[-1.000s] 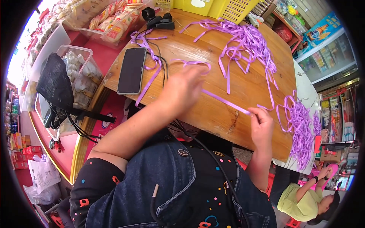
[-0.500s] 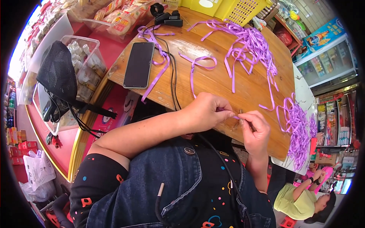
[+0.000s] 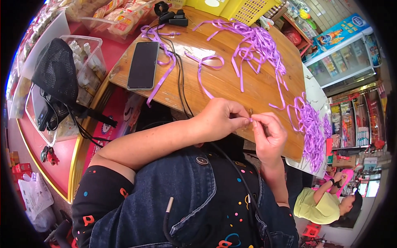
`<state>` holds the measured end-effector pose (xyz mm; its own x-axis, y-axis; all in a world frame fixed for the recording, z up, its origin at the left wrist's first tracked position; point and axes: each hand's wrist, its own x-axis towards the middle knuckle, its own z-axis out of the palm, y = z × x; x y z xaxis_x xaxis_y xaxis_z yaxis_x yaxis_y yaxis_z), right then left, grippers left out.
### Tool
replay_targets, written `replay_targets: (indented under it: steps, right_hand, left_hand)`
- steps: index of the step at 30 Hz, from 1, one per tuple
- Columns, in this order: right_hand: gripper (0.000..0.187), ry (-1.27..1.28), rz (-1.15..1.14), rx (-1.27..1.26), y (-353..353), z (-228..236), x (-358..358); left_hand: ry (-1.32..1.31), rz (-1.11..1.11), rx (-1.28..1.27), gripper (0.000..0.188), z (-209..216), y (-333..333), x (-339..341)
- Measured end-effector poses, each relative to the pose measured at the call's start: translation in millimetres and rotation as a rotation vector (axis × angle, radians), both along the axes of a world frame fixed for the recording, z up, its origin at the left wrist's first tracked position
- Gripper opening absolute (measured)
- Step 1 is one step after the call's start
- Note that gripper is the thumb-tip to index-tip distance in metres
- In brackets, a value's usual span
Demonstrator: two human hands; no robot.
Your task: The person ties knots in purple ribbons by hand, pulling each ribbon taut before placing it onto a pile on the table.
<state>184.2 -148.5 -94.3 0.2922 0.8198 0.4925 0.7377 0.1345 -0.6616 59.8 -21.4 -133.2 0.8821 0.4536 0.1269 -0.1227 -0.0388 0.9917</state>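
Observation:
Close to the table's near edge, my left hand (image 3: 223, 120) and my right hand (image 3: 269, 134) meet fingertip to fingertip. Both pinch a short visible bit of purple ribbon (image 3: 250, 120); the rest of it is hidden by the fingers. Beyond my left hand lies a single looped purple ribbon (image 3: 200, 74) on the wooden table (image 3: 206, 37). A tangled heap of purple ribbons (image 3: 264, 45) spreads over the far right of the tabletop. Another ribbon heap (image 3: 312, 136) lies to the right of my right hand, partly on a white surface.
A black phone (image 3: 143, 66) lies at the table's left, beside more ribbon and black cables (image 3: 182, 82). A yellow basket (image 3: 248, 11) stands at the back. Clear plastic bins (image 3: 99, 43) and a black mesh bag (image 3: 56, 68) are on the left. A person (image 3: 318, 206) sits at lower right.
My hands have drawn closer together, so less ribbon shows between the fingertips. The whole view has shifted slightly, with the table appearing further left and up.

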Motion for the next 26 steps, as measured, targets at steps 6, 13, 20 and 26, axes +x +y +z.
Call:
replay_targets:
  steps: [6,13,20,26]
  right_hand:
    - [0.009,0.308,0.343,-0.086,-17.0,58.6,-21.2]
    - [0.015,0.536,1.455,-0.034,-9.6,75.3,-5.0]
    - [0.016,0.087,0.238,-0.115,32.7,7.2,44.1]
    - [0.033,0.424,0.405,-0.212,37.7,-26.4,55.3]
  left_hand:
    - [0.110,0.115,-0.200,0.014,-5.8,15.2,-0.5]
    - [0.132,0.144,-0.303,0.017,-8.6,26.1,10.9]
    - [0.171,0.018,-0.361,0.017,-6.3,27.8,14.9]
    - [0.167,-0.155,-0.602,0.019,-7.2,32.2,9.9]
